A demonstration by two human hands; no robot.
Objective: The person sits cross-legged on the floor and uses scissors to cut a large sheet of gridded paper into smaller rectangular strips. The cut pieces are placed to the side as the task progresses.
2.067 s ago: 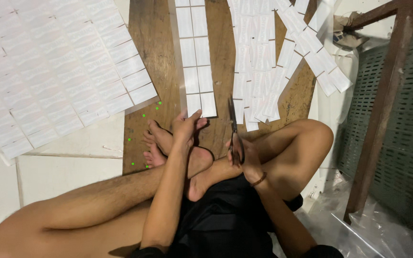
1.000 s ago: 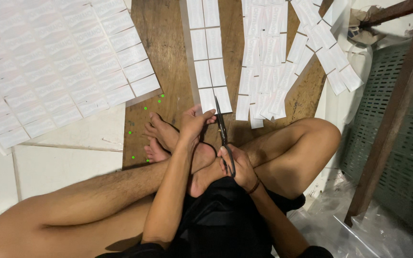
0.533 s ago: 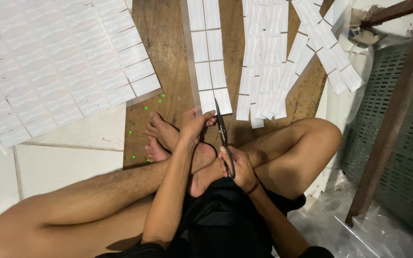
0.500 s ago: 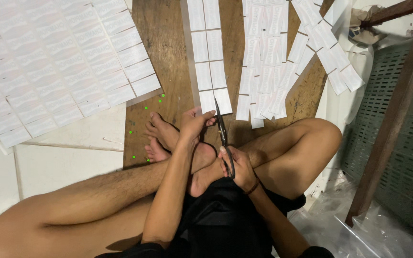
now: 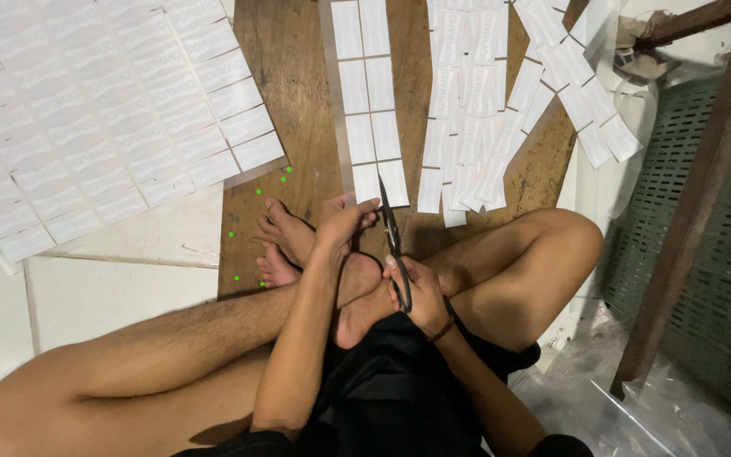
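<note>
**Fingers pinch the strip while the scissors meet its end**

Fingers (image 5: 357,206) of the left hand (image 5: 342,222) are closed on the near end of a strip of white labels (image 5: 367,110), which lies on the wooden board (image 5: 294,101). The right hand (image 5: 420,292) is wrapped around the handles of the black scissors (image 5: 392,241); the blades point away from the person and reach the strip's near edge. Both hands are above the crossed feet (image 5: 298,245). A large sheet of labels (image 5: 86,118) lies to the left, and cut strips (image 5: 475,110) are piled to the right.
</note>
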